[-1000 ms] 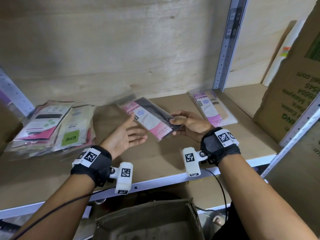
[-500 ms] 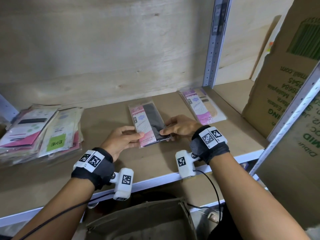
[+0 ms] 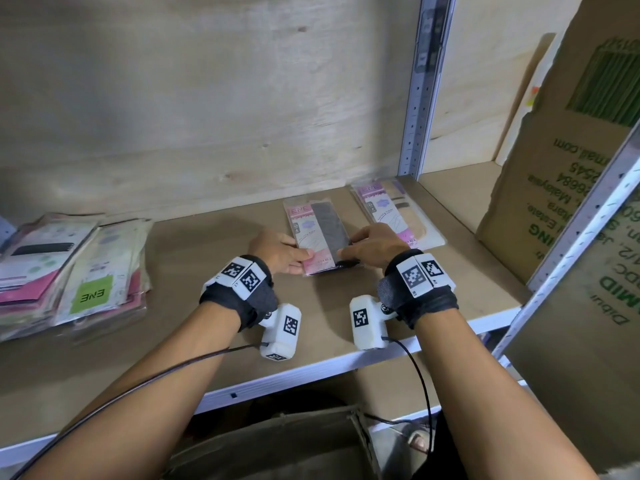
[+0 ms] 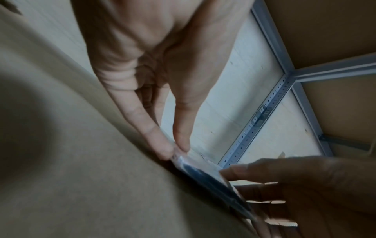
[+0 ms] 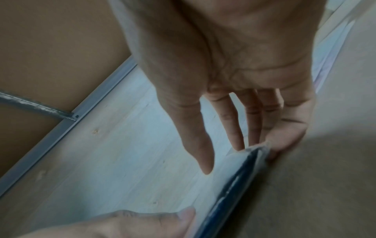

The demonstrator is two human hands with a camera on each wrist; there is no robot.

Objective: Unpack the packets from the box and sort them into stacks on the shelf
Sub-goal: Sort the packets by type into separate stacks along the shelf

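A clear packet (image 3: 318, 233) with a pink label and dark contents lies lengthwise on the wooden shelf (image 3: 207, 334), near its middle. My left hand (image 3: 300, 259) pinches the packet's near left corner between thumb and finger, as the left wrist view (image 4: 180, 150) shows close up. My right hand (image 3: 346, 251) holds the near right corner, with fingers above and below the packet's edge (image 5: 234, 185). A second packet (image 3: 394, 216), pink with beige contents, lies just to the right. A mixed stack of packets (image 3: 69, 271) sits at the shelf's left end.
A grey metal upright (image 3: 420, 98) rises behind the right packet. A large printed cardboard sheet (image 3: 554, 188) leans in the bay to the right. An open brown box (image 3: 277, 441) sits below the shelf's front edge (image 3: 311, 372). Wooden panels back the shelf.
The packet has swung from a slant to lie lengthwise and come down onto the shelf. My left hand, open a second ago, has taken hold of its near left corner.
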